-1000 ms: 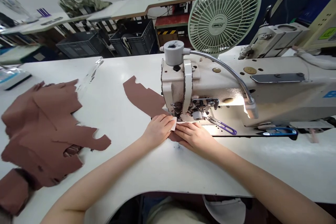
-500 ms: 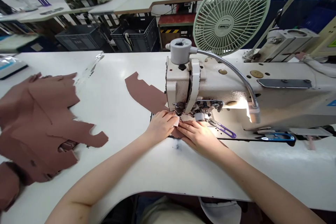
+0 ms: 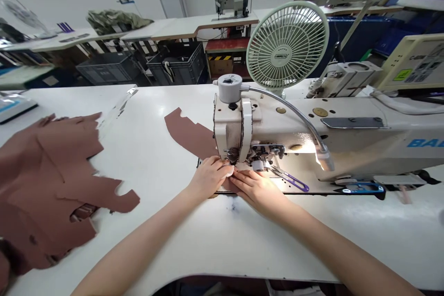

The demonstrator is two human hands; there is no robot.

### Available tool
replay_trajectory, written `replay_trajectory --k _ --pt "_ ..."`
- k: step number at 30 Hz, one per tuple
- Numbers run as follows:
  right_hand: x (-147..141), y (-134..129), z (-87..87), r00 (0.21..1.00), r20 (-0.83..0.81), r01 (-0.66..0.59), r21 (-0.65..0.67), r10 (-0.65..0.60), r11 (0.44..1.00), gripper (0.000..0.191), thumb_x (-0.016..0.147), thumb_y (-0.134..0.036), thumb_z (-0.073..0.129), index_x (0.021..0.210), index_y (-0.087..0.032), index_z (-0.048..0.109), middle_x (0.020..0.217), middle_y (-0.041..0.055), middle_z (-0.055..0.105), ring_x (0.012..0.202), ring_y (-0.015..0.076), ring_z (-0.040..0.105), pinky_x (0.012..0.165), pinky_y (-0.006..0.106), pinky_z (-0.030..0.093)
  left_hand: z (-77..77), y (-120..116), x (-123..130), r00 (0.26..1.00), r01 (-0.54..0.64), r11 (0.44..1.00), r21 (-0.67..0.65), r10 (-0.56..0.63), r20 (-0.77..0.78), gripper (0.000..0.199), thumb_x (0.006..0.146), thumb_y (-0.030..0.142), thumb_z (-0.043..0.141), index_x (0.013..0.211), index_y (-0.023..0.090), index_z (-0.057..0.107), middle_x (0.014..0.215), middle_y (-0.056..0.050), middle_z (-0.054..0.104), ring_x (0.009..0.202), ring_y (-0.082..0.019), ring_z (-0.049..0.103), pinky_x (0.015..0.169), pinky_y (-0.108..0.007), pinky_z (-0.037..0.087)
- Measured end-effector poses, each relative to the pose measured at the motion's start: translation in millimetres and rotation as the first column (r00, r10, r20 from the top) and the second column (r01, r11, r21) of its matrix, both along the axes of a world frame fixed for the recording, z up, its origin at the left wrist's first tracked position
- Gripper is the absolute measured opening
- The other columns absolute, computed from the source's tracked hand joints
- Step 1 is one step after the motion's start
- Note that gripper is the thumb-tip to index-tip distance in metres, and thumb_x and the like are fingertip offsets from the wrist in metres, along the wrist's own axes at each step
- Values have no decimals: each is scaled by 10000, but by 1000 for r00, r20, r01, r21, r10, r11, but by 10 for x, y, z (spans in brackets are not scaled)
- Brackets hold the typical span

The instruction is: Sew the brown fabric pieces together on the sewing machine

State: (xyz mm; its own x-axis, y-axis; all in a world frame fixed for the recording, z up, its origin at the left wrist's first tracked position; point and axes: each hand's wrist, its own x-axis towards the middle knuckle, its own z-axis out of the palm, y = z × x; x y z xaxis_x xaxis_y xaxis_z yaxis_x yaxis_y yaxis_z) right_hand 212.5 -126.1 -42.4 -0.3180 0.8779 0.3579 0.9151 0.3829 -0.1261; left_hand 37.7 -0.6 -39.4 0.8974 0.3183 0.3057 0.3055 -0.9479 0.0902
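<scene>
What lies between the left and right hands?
In the head view, a small white piece and brown fabric lie between the left hand and right hand.

Both bare arms are stretched out from the near edge of the view and angled inward, pretty much a neat V shape: the left forearm (image 3: pixel 138 243) comes in from near left, the right forearm (image 3: pixel 333 240) from near right. The left hand (image 3: pixel 209 177) and right hand (image 3: pixel 255 189) are held palms down, right beside each other, with the fingertips (image 3: pixel 224 165) almost meeting. Wrists are kept low, tbh.
</scene>
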Motion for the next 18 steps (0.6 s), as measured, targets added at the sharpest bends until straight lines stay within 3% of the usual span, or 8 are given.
replay_trajectory --k 5,9,18 --pt "-26 -27 100 999 -28 -40 -56 39 998 315 950 -275 499 1231 -169 592 1259 91 613 1043 219 566 825 362 466 -1 -12 -25 1000 14 1000 -27 -15 -17 246 853 129 506 1058 212 615 1069 -64 646 985 -215 545 827 -351 461" --pt "-49 -41 150 999 5 -36 -106 37 994 271 957 -235 450 1171 -161 599 1232 89 620 944 218 557 746 355 444 19 -33 -22 1000 6 1000 -29 -7 -14 254 855 121 487 1056 209 615 1035 -63 652 965 -211 545 815 -346 458" --pt "-89 -37 41 997 70 -7 -92 13 996 300 879 -108 449 1148 -135 579 1236 112 594 926 232 500 684 360 396 156 -103 21 993 -70 997 16 71 -89 179 825 94 516 889 221 623 832 -32 597 799 -194 514 712 -323 408"
